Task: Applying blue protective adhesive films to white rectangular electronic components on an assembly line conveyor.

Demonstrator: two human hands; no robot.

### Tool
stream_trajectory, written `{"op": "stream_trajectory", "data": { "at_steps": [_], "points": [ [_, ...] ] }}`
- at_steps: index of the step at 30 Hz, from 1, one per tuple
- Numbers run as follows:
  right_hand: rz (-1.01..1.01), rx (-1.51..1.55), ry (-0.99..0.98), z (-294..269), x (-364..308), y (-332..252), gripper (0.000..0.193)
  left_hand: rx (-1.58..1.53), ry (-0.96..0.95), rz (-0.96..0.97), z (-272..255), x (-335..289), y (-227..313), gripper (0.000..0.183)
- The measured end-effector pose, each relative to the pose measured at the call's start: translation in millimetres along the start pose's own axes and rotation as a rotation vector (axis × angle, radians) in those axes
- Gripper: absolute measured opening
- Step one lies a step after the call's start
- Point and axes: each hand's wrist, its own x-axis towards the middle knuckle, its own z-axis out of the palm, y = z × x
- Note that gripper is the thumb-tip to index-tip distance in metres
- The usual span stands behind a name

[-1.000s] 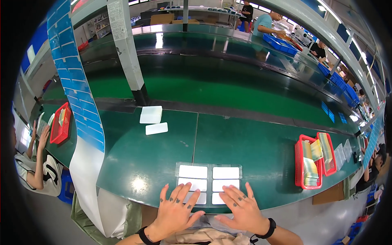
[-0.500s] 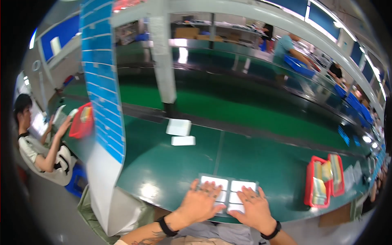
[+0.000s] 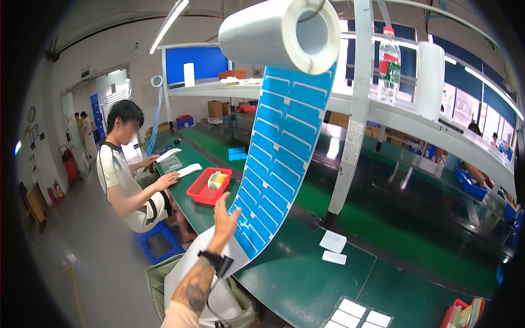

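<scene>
My left hand is raised at the left edge of a long strip of blue labels, fingers apart and holding nothing I can see. Whether the fingertips touch the strip is unclear. From a large white roll overhead the strip hangs down, its bare white backing curving toward a green fabric bin. At the lower edge, white rectangular pieces lie in two clear holders on the green table. My right hand is out of view.
Two white pieces lie farther back on the table. A red basket stands beyond my hand, near a seated co-worker on a blue stool. Another red basket is at lower right. A white post rises behind.
The view has swung left and up. My left hand has left the white pieces and risen to the blue strip; my right hand, earlier flat on the pieces, has gone out of view.
</scene>
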Motion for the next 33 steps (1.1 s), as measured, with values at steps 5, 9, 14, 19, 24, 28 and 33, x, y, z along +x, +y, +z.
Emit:
{"op": "stream_trajectory", "data": {
  "at_steps": [5,9,14,19,24,28,33],
  "points": [
    [0.052,-0.047,-0.095,55,0,-22,0.023,-0.042,-0.472,-0.687,-28,37,-101,0.071],
    [0.044,-0.159,-0.210,81,-1,-48,0.025,-0.193,-0.630,-0.474,-94,-9,-96,0.026],
    [-0.069,-0.187,-0.447,147,11,-49,0.024,-0.204,-0.372,-0.436,-168,-128,-43,0.006],
    [-0.982,-0.056,-0.663,286,6,-115,0.022,-0.002,-0.377,-0.421,-223,-224,63,0.011],
    [-1.276,-0.188,-0.741,383,-28,-142,0.037,-0.242,-0.374,-0.554,-243,-267,135,0.015],
    [-1.412,-0.221,-0.690,393,-31,-150,0.028,-0.218,-0.468,-0.396,-250,-259,156,0.024],
    [-1.292,-0.060,-0.589,365,-5,-152,0.014,-0.358,-0.418,-0.471,-263,-239,121,0.024]
  ]
}}
